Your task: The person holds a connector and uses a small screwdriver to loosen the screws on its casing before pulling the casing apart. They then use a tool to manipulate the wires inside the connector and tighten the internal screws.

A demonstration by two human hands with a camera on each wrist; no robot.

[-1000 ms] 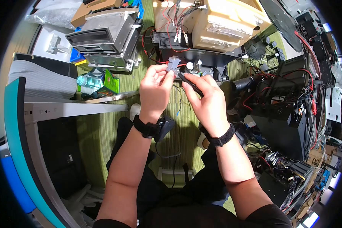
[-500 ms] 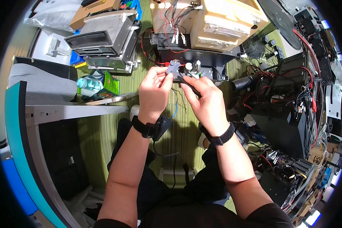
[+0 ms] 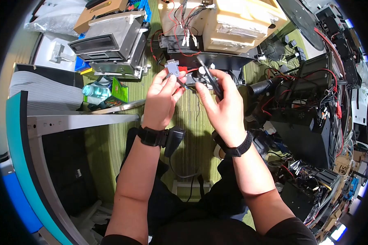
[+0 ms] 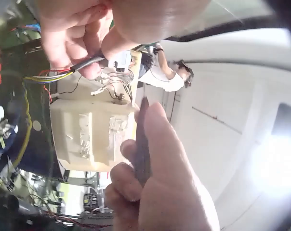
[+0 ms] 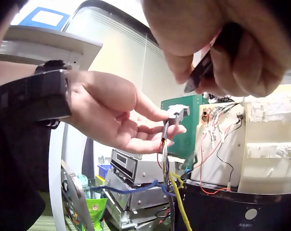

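My left hand [image 3: 159, 96] pinches a small grey D-sub style connector [image 3: 172, 67] between thumb and fingers. From it hangs a dark cable [image 4: 87, 62] whose sheath ends in bared wires, yellow, blue, red and pale among them [image 5: 173, 185]. Part of the connector is covered by the fingertips. In my right hand [image 3: 226, 106] is a slim black tool that looks like a utility knife [image 3: 210, 77], its angled tip pointing up and away. A gap separates that tip from the connector and cable. The right fingers curl round the black body.
Beyond the hands stand a black case [image 3: 229, 59] and cream plastic housings [image 3: 237, 28] with loose wiring. Stacked metal units [image 3: 110, 45] are at the back left, a table leg frame [image 3: 81, 120] nearer. Black equipment with cables [image 3: 302, 130] crowds the right.
The left hand has turned and shifted left, bringing the connector left and upward. The black tool has come away from the cable, and its tip now points up.
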